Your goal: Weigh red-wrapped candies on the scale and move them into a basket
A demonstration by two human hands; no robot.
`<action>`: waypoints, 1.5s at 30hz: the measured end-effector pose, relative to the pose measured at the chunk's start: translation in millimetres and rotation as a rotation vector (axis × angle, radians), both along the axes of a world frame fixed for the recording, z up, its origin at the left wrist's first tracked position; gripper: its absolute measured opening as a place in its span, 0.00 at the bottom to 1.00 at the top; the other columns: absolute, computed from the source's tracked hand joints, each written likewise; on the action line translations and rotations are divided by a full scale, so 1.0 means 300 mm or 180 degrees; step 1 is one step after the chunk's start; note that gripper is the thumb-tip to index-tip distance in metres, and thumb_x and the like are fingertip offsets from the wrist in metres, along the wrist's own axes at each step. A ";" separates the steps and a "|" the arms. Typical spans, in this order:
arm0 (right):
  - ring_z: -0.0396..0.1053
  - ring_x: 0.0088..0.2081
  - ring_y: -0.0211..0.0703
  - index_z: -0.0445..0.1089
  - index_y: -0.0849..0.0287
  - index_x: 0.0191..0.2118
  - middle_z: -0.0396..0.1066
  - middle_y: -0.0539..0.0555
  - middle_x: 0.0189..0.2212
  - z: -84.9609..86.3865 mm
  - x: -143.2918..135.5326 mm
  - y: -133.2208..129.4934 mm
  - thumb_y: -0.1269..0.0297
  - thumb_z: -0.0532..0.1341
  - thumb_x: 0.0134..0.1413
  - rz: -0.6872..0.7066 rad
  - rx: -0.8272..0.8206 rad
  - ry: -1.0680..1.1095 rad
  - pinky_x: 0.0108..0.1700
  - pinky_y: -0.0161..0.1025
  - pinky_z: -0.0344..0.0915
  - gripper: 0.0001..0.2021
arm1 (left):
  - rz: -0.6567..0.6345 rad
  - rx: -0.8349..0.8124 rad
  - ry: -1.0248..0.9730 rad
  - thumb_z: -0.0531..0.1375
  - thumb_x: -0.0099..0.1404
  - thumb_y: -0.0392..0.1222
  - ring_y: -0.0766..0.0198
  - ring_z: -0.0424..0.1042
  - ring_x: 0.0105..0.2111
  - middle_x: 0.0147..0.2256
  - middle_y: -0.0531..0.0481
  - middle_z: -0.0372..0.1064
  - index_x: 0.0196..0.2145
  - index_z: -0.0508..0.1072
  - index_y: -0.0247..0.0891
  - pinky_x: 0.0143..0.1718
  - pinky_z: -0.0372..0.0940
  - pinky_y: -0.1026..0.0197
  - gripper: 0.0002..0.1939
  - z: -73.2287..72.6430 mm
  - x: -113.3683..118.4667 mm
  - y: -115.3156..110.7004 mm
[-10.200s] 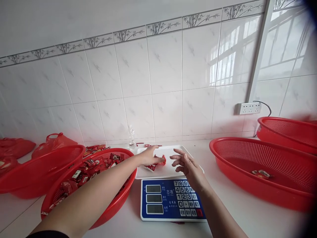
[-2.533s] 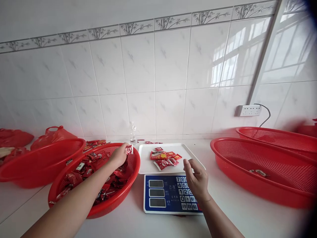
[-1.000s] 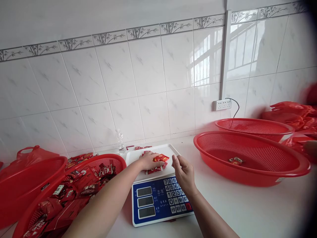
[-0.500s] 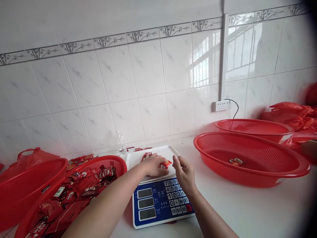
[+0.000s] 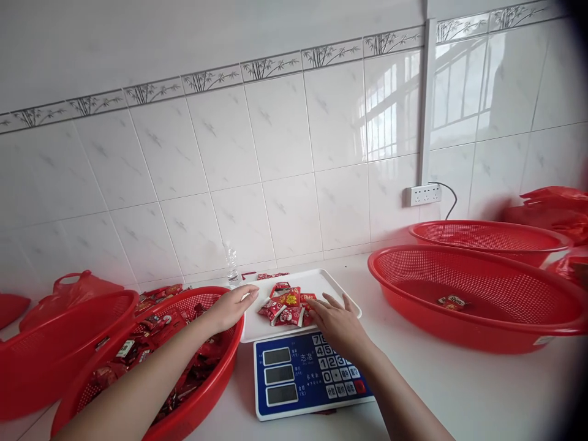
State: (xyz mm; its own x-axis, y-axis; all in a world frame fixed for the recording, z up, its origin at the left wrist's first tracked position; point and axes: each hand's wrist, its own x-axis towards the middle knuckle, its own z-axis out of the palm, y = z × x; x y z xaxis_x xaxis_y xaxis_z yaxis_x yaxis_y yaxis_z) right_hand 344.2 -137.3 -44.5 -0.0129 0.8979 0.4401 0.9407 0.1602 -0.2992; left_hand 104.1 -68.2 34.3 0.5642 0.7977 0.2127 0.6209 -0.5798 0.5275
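Note:
Several red wrapped packets lie in a small pile on the white tray of a blue scale. My right hand is spread over the right part of the tray, its fingertips at the edge of the pile, holding nothing. My left hand is above the right rim of the packet-filled red basket, left of the tray. Its thumb stands apart from the fingers, which are partly hidden, and nothing shows in it.
A large red basket with a few packets inside stands on the right, with another basket behind it. Red bags lie at the far right. A clear bottle stands behind the tray. Another red basket is at the left.
My left hand has lifted off the packets and moved left to the basket, uncovering the pile. My right hand has opened from a pinch and spread out over the tray. The view has shifted slightly.

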 end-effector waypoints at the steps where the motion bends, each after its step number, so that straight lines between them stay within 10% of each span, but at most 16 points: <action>1: 0.56 0.56 0.51 0.64 0.51 0.50 0.68 0.53 0.48 0.004 0.000 -0.005 0.59 0.41 0.60 0.0018 -0.0045 -0.0002 0.56 0.61 0.36 0.20 | 0.0033 0.0002 0.0043 0.47 0.61 0.56 0.56 0.62 0.52 0.50 0.47 0.65 0.48 0.67 0.38 0.53 0.55 0.57 0.25 -0.009 -0.026 -0.003; 12: 0.65 0.45 0.47 0.64 0.55 0.34 0.72 0.53 0.35 0.020 0.001 -0.021 0.56 0.46 0.57 0.0077 0.0026 0.0173 0.54 0.58 0.41 0.13 | 0.0122 0.0138 0.0359 0.51 0.60 0.55 0.56 0.60 0.53 0.52 0.46 0.63 0.50 0.67 0.41 0.55 0.52 0.56 0.24 -0.078 -0.111 0.011; 24: 0.67 0.35 0.43 0.68 0.55 0.35 0.65 0.54 0.37 -0.009 0.023 0.023 0.58 0.51 0.53 -0.0370 0.0853 0.1257 0.36 0.40 0.62 0.11 | 0.0520 -0.0052 0.0023 0.46 0.62 0.49 0.58 0.64 0.50 0.49 0.48 0.67 0.50 0.66 0.39 0.51 0.56 0.58 0.22 -0.043 -0.225 0.078; 31: 0.67 0.38 0.44 0.69 0.55 0.34 0.67 0.55 0.36 0.090 -0.186 -0.006 0.57 0.54 0.53 0.0572 0.1080 0.1949 0.40 0.41 0.64 0.11 | 0.0738 0.0145 -0.0694 0.46 0.62 0.50 0.60 0.68 0.45 0.44 0.47 0.69 0.47 0.66 0.38 0.47 0.60 0.59 0.21 -0.008 -0.251 0.085; 39: 0.62 0.50 0.42 0.65 0.54 0.48 0.61 0.57 0.51 0.164 -0.467 0.051 0.63 0.55 0.53 0.1655 0.0379 0.1001 0.50 0.38 0.59 0.16 | 0.0593 0.0259 -0.0589 0.46 0.61 0.57 0.57 0.68 0.44 0.43 0.48 0.70 0.45 0.68 0.38 0.45 0.61 0.59 0.24 -0.023 -0.255 0.061; 45: 0.36 0.62 0.57 0.56 0.50 0.56 0.43 0.58 0.62 0.131 -0.336 0.101 0.50 0.55 0.51 0.0819 -0.0283 0.0034 0.56 0.62 0.42 0.26 | 0.0381 0.0052 -0.0423 0.48 0.58 0.61 0.56 0.67 0.45 0.43 0.46 0.70 0.45 0.68 0.37 0.46 0.60 0.59 0.29 -0.039 -0.242 0.066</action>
